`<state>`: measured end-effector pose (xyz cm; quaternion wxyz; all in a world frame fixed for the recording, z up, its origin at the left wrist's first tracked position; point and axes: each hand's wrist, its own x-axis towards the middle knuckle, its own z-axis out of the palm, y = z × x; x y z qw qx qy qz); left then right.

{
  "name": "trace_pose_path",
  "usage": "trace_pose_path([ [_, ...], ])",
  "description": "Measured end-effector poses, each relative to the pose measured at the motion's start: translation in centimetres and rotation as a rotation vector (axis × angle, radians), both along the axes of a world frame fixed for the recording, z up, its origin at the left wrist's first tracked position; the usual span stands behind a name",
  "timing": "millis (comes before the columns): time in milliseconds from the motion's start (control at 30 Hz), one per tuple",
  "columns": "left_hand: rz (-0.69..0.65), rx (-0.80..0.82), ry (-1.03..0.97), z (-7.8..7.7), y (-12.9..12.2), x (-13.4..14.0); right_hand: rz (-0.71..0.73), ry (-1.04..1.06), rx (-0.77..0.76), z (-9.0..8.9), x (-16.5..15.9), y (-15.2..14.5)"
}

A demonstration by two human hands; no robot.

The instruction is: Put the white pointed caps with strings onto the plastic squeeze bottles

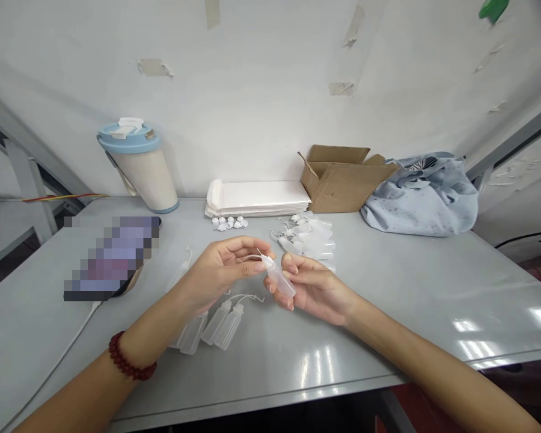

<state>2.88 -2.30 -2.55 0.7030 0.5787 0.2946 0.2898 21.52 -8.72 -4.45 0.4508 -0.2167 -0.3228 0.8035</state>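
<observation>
A small translucent dropper bottle (pixel 281 281) with a white neck and a thin metal needle tip is held tilted above the table. My right hand (pixel 316 284) grips its body between thumb and fingers. At the neck, my left hand (pixel 229 264) is closed with thumb and fingertips on the bottle's thin white cap strap. The cap end of that strap is hidden by the fingers. Below my left hand lie several similar bottles (pixel 228 328) with curved straps. Past my right hand is a pile of needle-tipped bottles (pixel 313 236).
Small white caps (pixel 228 223) lie before a stack of white padded envelopes (pixel 264 195). Behind stand an open cardboard box (pixel 342 186) and a grey-blue cloth bundle (pixel 426 195). A tumbler (pixel 146 171) and a propped phone (pixel 115 258) with a cable are at left.
</observation>
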Motion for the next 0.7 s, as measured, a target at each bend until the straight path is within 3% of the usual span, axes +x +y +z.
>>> trace_pose_path([
  [333, -0.060, 0.031, 0.102, -0.03, -0.35, 0.27, 0.010, 0.001, -0.004, -0.01, 0.17, 0.06],
  [700, -0.140, 0.047, 0.060, 0.73, -0.44, 0.21, 0.005, -0.033, 0.001, 0.00, 0.23, 0.14],
])
